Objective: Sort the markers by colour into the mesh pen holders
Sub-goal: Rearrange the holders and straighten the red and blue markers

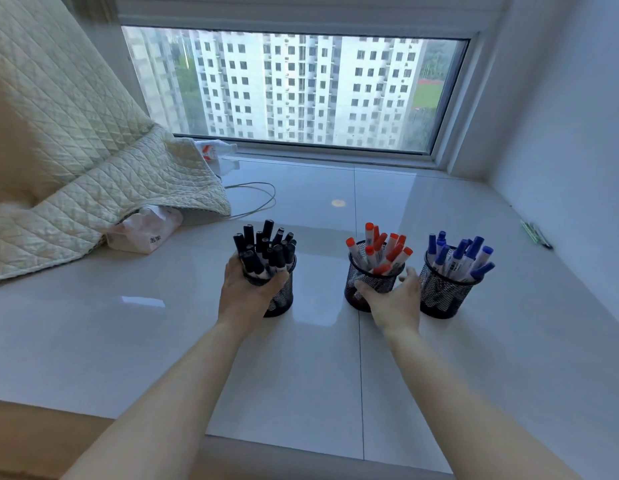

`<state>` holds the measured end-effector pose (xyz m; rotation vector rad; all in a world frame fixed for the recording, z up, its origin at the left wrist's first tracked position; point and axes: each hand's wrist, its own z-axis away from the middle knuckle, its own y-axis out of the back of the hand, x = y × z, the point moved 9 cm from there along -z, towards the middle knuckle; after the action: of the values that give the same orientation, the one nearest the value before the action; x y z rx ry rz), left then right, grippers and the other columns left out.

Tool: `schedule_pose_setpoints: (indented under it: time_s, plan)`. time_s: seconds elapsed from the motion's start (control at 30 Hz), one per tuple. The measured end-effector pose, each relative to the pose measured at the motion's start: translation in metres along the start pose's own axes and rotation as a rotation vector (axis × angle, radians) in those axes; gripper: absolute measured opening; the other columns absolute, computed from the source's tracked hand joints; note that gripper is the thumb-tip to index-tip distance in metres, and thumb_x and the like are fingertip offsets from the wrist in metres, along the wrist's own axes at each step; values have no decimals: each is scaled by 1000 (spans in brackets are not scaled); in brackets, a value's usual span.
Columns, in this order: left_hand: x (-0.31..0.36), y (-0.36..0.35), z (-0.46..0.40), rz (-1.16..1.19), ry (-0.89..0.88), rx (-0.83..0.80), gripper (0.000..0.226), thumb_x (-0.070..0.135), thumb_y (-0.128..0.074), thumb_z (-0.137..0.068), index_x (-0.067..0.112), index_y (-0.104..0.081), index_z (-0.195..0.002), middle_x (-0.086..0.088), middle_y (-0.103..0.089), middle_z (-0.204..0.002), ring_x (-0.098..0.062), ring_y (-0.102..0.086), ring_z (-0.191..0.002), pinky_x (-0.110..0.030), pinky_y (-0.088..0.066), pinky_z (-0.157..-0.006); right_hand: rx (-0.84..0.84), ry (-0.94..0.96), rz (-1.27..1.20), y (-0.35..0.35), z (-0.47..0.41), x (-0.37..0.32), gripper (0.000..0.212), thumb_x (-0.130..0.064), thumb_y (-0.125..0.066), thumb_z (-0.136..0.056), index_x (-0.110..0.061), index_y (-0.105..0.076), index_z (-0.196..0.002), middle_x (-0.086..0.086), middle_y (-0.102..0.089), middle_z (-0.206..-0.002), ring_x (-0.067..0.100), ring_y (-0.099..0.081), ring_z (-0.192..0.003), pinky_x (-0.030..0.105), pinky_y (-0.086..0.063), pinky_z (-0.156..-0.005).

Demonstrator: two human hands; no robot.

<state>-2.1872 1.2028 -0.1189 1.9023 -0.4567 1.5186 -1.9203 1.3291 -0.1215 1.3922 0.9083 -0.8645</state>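
A home, most likely a bedroom high in an apartment block: a wide window (301, 88) looks out on tall residential towers, a glossy tiled bay sill (439, 209) runs beneath it, and a cream quilted bedspread (76, 143) drapes over its left side.

Three round black wire-mesh pen holders (445, 292) stand at frame centre on a glossy, smooth white tiled sill (335, 358); a matt quilted cream cloth blanket (76, 150) lies upper left.
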Motion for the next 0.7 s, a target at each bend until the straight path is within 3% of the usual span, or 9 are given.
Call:
schedule_pose_setpoints:
  time_s: [0.17, 0.4, 0.5, 0.63, 0.7]
  plan:
    - [-3, 1, -11, 22, 14, 38, 59, 34, -77, -68, 36, -42, -115, 6, -53, -122, -11, -54, -104, -30, -42, -90, -20, 46, -105, -15, -13, -3, 80, -30, -84, -60, -16, -40, -125, -1, -58, -120, 19, -55, -112, 33, -45, -94]
    - [-6, 3, -21, -6, 16, 49, 61, 36, -77, -68, 31, -42, -118, 4, -53, -122, -14, -54, -109, -37, -44, -96, -7, 61, -19, -18, -8, -1, 79, -40, -80, -56, -18, -38, -120, 0, -58, -114, 21, -57, -106, 36, -48, -88]
    - [-8, 3, -19, -11, 18, 53, 64, 40, -76, -66, 30, -42, -120, 5, -52, -123, -14, -54, -109, -37, -44, -96, -26, 91, -20, -17, 10, 4, 66, -41, -79, -55, -28, -39, -106, -8, -59, -105, 16, -58, -98, 28, -45, -77]
    - [-6, 5, -18, -15, 34, 11, 69, 42, -77, -66, 31, -41, -125, 3, -52, -127, -16, -53, -113, -42, -42, -100, -76, 97, -27, -17, 33, 9, 67, -43, -78, -55, -30, -40, -107, -7, -58, -107, 17, -56, -101, 32, -47, -84]
    - [-6, 6, -13, -17, 57, -20, 86, 43, -77, -68, 30, -28, -137, 1, -46, -137, -18, -49, -121, -44, -39, -104, -94, 105, -28, -15, 43, 9, 65, -42, -78, -55, -30, -39, -105, -6, -58, -107, 17, -56, -101, 35, -48, -86]
